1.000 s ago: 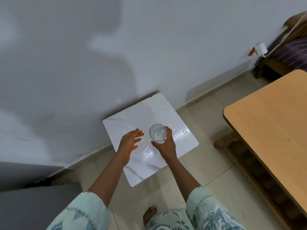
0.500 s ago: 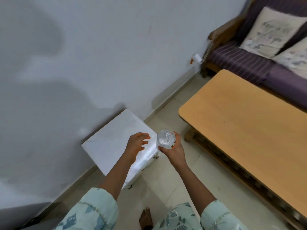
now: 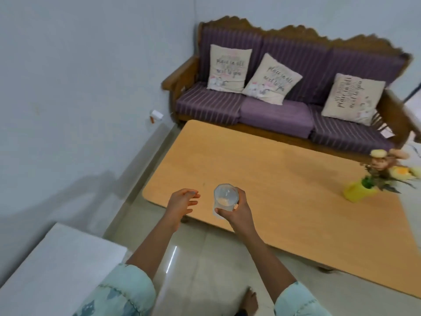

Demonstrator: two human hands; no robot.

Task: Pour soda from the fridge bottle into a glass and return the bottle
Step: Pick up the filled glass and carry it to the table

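Note:
My right hand (image 3: pixel 237 213) grips a clear, empty drinking glass (image 3: pixel 225 198) upright, in the air over the near left corner of a light wooden coffee table (image 3: pixel 284 190). Just left of the glass, my left hand (image 3: pixel 181 205) hovers with its fingers loosely spread and holds nothing. No bottle or fridge is in view.
A white marble-topped side table (image 3: pixel 57 258) stands at the lower left against the wall. A yellow pot of flowers (image 3: pixel 360 190) sits on the coffee table's right end. Behind the table is a wooden sofa (image 3: pixel 284 110) with purple cushions and three pillows. Glossy tiled floor (image 3: pixel 193 258) lies below my arms.
The glass has been lifted off the white side table and carried right, over the wooden table's corner. My view has swung right, bringing the sofa and flower pot into sight.

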